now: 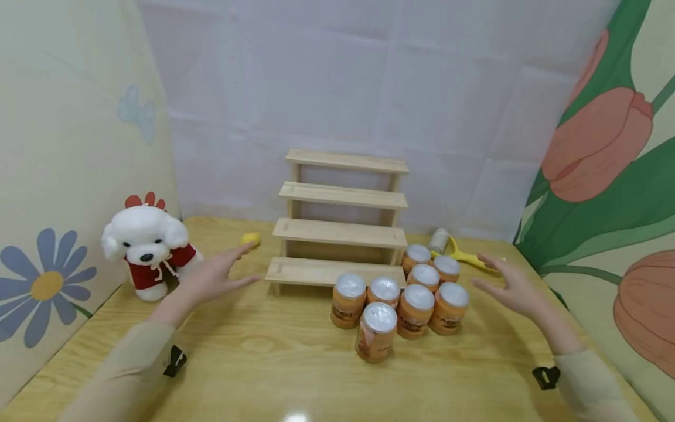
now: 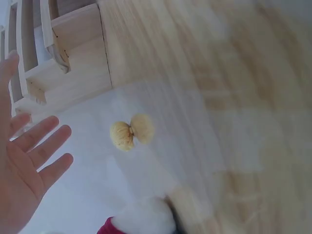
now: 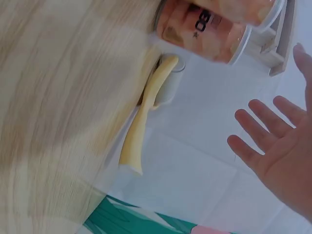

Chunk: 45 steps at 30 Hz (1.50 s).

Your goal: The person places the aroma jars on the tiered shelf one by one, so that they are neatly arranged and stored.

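Note:
My left hand [image 1: 213, 284] hovers over the left of the table with its fingers extended and nothing in them. In the left wrist view a small yellow lemon-like object [image 2: 122, 136] lies beyond its fingertips. On the other side my right hand [image 1: 514, 288] is also spread and holds nothing, near a yellow forked tool [image 1: 466, 256]. Between the hands, several orange cans with silver lids stand upright in a cluster, the front can [image 1: 377, 333] closest to me. Behind them rises a four-step wooden display rack [image 1: 337, 232], its steps bare.
A white plush dog [image 1: 145, 234] in a red top sits at the left by a flower-printed panel [image 1: 47, 176]. A pale cylinder [image 1: 437, 240] lies behind the cans. A white cloth [image 1: 348, 88] hangs at the back; a tulip-printed panel [image 1: 596, 146] bounds the right.

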Motion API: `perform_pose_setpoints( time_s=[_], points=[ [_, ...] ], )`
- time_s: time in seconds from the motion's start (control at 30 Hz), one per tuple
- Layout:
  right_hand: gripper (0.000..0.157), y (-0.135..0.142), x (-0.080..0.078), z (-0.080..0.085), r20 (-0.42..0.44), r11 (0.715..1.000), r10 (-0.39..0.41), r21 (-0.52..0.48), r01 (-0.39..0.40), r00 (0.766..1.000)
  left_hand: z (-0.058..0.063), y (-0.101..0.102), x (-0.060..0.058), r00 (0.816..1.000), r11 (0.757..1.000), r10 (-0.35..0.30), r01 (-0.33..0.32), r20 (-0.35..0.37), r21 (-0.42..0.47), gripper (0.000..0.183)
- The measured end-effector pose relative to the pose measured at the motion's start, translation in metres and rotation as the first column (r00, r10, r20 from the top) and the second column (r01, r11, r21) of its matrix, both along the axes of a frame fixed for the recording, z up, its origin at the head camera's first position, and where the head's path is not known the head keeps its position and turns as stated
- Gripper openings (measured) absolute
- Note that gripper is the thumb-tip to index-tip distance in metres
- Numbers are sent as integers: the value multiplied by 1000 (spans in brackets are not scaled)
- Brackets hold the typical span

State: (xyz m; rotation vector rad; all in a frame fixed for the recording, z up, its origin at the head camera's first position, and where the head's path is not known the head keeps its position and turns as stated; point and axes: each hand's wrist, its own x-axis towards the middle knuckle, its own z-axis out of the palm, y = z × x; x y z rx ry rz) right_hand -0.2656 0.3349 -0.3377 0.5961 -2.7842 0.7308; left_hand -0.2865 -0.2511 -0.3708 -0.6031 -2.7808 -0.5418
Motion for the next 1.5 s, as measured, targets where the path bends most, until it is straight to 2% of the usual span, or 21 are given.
perform_pose_setpoints(
  time_s=[0.13, 0.33, 0.47, 0.6, 0.73, 0.9, 1.03, 1.23, 1.33, 1.5],
  points=[
    [53, -10, 3, -7, 0, 998, 45, -47, -45, 999, -3, 5, -7, 999, 998, -40, 40, 6, 45, 72],
    [46, -21, 7, -19, 57, 994, 68, -94, -62, 996, -7, 10, -16, 998, 996, -27, 22, 51, 81, 64],
    [43, -25, 7, -25, 35, 991, 106, -85, -103, 994, -8, 13, -22, 998, 997, -25, 21, 58, 69, 63],
    [50, -29, 6, -29, 39, 987, 150, -66, -147, 988, -8, 15, -25, 998, 998, -50, 49, 38, 27, 60],
    [57, -31, 8, -30, 77, 990, 136, -49, -132, 988, -8, 16, -28, 997, 997, -68, 69, 24, -30, 60],
    [58, -34, 9, -29, 99, 993, 105, -61, -99, 990, -9, 17, -32, 996, 995, -73, 75, 43, -62, 66],
    [58, -37, 8, -29, 83, 995, 92, -56, -87, 992, -12, 20, -36, 994, 994, -87, 90, 59, -53, 69],
    [55, -37, 10, -33, 78, 995, 89, -40, -86, 993, -16, 24, -34, 990, 995, -88, 93, 108, -47, 74],
    [55, -37, 10, -34, 91, 994, 104, -49, -100, 990, -16, 24, -33, 988, 996, -81, 84, 134, -15, 74],
    [56, -33, 9, -31, 132, 991, 126, -56, -119, 983, -16, 24, -36, 987, 996, -93, 94, 132, 2, 72]
  ],
)
